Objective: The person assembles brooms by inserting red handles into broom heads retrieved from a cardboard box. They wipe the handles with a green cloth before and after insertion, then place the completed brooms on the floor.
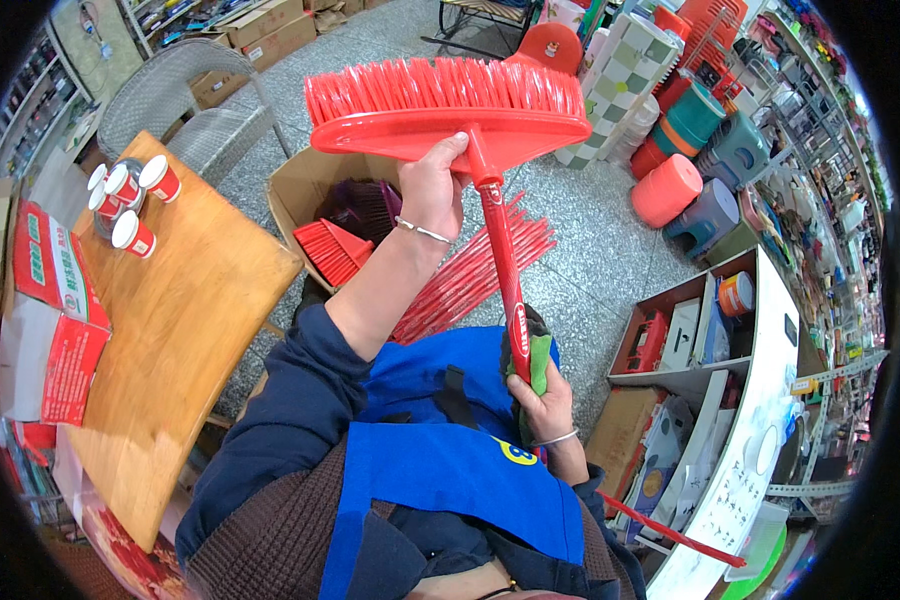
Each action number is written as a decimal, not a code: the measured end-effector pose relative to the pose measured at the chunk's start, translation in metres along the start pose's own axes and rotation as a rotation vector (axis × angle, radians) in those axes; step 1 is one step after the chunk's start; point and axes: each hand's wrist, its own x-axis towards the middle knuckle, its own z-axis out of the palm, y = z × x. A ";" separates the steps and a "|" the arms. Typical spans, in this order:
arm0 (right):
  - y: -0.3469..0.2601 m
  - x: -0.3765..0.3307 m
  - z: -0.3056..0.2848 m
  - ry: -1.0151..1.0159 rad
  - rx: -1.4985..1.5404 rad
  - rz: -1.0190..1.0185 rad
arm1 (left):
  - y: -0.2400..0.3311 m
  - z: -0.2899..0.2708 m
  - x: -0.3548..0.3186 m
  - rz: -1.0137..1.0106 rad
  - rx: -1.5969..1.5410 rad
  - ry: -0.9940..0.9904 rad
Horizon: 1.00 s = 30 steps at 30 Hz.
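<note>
Wooden table [190, 300]: biggest thing, off to the L of both grips, well apart. Open carton [282, 215]: below & L of the L-hand grip, w/ a red broom head [332, 250] & a dark purple one inside. Bundle of red sticks [470, 270]: on the floor side, btwn the two grips in view, partly behind the L forearm.

Red broom [480, 150]: held tilted in front of the body, bristles facing away, handle running from the L grip back to the R.

L hand [433, 190]: clasped round the base of the head, thumb on the neck, fingers mostly hidden behind. R hand [548, 408]: gripping low on the handle, thumb along it. Green piece [540, 362]: just above the R thumb, against the handle; cloth or glove, can't tell.

Step in hand, prob.: head & handle being held in line at the joint, just R of the L thumb. Next move prob. calls for a firm L hold w/ the R turning the handle; can't tell if the joint's tight.
</note>
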 end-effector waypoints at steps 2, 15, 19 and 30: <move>0.000 0.000 0.001 -0.008 0.009 0.014 | 0.003 0.001 -0.003 0.012 -0.012 -0.019; -0.014 0.006 -0.001 0.094 -0.282 -0.014 | 0.000 -0.002 -0.010 0.389 0.351 -0.163; -0.027 0.014 -0.010 0.056 -0.246 -0.010 | 0.000 0.001 -0.015 0.363 0.291 -0.188; 0.006 0.034 -0.013 -0.634 1.164 0.346 | 0.011 0.006 -0.023 -0.100 -0.048 -0.424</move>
